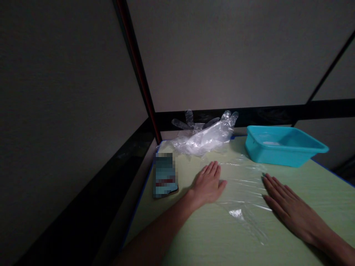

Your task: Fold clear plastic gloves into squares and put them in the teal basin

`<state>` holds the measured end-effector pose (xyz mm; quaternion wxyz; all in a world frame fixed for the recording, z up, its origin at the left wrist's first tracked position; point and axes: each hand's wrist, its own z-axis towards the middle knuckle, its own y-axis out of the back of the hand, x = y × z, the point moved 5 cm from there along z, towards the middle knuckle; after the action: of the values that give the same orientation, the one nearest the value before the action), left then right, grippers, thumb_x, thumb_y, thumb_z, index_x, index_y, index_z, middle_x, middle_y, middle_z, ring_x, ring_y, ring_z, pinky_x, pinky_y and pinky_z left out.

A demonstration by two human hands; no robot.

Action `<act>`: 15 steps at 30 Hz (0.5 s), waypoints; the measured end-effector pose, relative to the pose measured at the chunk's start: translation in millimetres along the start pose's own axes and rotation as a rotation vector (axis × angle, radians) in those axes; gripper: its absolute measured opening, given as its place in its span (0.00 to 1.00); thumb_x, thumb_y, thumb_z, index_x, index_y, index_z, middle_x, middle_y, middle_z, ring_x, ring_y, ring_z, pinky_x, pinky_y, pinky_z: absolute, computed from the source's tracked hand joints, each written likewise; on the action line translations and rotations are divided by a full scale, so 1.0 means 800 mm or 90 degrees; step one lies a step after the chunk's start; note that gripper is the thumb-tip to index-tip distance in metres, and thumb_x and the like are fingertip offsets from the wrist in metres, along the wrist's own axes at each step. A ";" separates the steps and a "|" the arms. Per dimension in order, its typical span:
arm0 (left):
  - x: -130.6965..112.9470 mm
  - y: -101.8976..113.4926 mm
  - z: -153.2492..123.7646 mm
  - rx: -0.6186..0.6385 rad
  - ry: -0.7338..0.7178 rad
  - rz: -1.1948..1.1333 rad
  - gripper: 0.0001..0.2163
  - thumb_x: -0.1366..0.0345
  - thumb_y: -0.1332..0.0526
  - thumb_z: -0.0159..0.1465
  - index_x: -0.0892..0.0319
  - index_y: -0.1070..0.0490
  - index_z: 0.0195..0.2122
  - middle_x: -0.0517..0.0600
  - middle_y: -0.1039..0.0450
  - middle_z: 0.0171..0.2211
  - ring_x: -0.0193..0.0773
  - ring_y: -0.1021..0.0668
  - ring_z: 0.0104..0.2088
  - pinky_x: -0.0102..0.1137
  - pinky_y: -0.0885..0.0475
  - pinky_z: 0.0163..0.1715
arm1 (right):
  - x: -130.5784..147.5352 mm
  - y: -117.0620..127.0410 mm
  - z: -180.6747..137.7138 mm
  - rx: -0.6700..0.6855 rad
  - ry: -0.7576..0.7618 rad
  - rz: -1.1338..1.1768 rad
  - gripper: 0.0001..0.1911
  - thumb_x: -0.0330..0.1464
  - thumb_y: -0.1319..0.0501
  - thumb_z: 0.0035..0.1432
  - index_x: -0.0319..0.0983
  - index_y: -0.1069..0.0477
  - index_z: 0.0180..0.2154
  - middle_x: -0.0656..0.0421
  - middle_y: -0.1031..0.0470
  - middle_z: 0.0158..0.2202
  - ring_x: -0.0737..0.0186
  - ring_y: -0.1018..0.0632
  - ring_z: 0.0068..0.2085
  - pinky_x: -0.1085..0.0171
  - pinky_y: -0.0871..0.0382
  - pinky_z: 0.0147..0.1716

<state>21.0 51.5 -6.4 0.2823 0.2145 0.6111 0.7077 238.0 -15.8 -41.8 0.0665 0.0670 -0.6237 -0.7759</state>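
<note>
A clear, thin plastic glove [244,188] is spread on the table, creased sideways, with a narrow crumpled part trailing toward the near side. My left hand [208,183] lies flat on its left side, palm down, fingers stretched out. On the right side of the film my right hand [291,208] rests palm down, its fingers straight and its fingertips at the film's edge. Neither hand grasps anything. Behind my left hand is a heap of clear disposable plastic gloves [206,138], some glove fingers sticking up against the wall.
A turquoise plastic basin [280,153] stands at the back right; something pale shows inside. A phone [165,175] with a blurred screen lies near the left edge of the pale green table [194,240]. Walls [222,55] with dark trim close off the left and back.
</note>
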 end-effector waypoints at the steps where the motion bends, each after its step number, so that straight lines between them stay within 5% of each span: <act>1: 0.000 0.000 0.000 0.000 -0.001 0.003 0.26 0.55 0.63 0.65 0.70 0.53 0.58 0.58 0.55 0.60 0.41 0.51 0.60 0.35 0.54 0.58 | 0.000 0.000 0.000 -0.001 0.002 0.002 0.33 0.46 0.65 0.60 0.32 0.57 0.60 0.54 0.56 0.61 0.57 0.52 0.60 0.52 0.51 0.56; 15: 0.001 0.001 -0.002 0.017 0.001 0.011 0.26 0.55 0.65 0.65 0.69 0.54 0.59 0.57 0.56 0.61 0.41 0.53 0.61 0.35 0.56 0.58 | -0.001 -0.001 -0.001 0.001 0.014 -0.007 0.32 0.46 0.64 0.60 0.36 0.65 0.61 0.56 0.57 0.62 0.56 0.51 0.60 0.51 0.50 0.56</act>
<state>19.4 50.4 -5.9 0.2728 0.2228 0.6190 0.7020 239.0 -15.9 -42.7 0.0688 0.0789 -0.6233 -0.7749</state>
